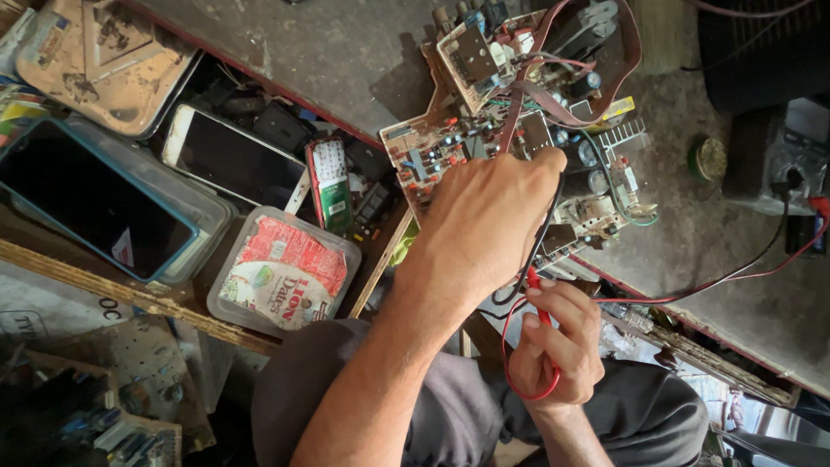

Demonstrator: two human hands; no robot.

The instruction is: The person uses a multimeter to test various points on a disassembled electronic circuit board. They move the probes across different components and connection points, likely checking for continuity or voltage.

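- Left hand [488,216], centre of frame: fingers curled tight around a black probe lead [543,233], knuckles resting over the circuit board [519,130]; probe tip hidden behind the fingers.
- Circuit board sits upper centre on a grey bench [328,52], tilted, crowded with capacitors, a finned heatsink and looped maroon wires.
- Right hand [553,346], lower centre just below the board: fingers closed in a pinch on a red probe [538,298]; its red lead loops under the palm.
- Multimeter [800,173] at right edge; the leads run toward it.
- Left of frame: smartphone [233,156], clear tub with red-and-white lid [281,272].
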